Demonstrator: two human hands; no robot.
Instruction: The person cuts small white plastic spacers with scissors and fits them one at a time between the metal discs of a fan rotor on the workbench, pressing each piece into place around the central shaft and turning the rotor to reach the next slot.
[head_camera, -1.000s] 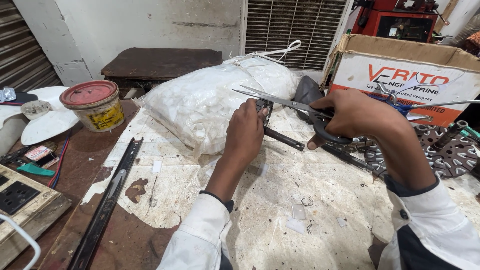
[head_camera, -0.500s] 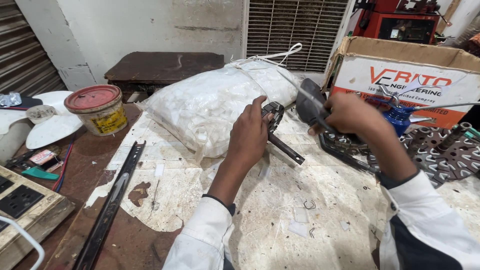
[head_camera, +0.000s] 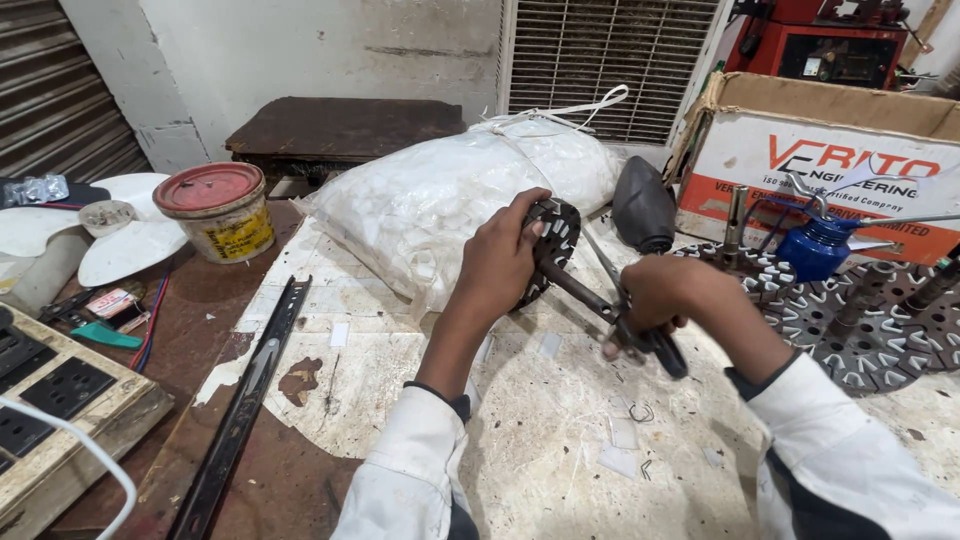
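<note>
The left hand (head_camera: 505, 262) was closed around a dark slotted metal disc (head_camera: 553, 245), holding it on edge just above the tabletop (head_camera: 530, 400), right against a big white plastic sack (head_camera: 450, 195). A dark shaft (head_camera: 580, 292) ran from the disc's middle toward the right hand (head_camera: 665, 295). That hand was closed on the black handles of a pair of pliers (head_camera: 640, 335), whose thin tips met the shaft. Both sleeves were white.

Behind the right hand, at the far right, stood an open cardboard box (head_camera: 830, 140), its front panel white above and orange-red along the bottom, with red lettering across it. Before the box stood a blue oil can (head_camera: 815, 250) with a long thin spout, and beside it a black rounded cover (head_camera: 643, 205). More slotted discs (head_camera: 850, 310) lay flat at the right edge.

At the far left sat 1 round tin (head_camera: 222, 210) with a red lid and a yellow label around its side. Near it lay white fan blades (head_camera: 120, 245). A wooden board with black sockets (head_camera: 55, 400) lay at the near left, and a long black metal strip (head_camera: 250, 390) ran along the tabletop's edge.
</note>
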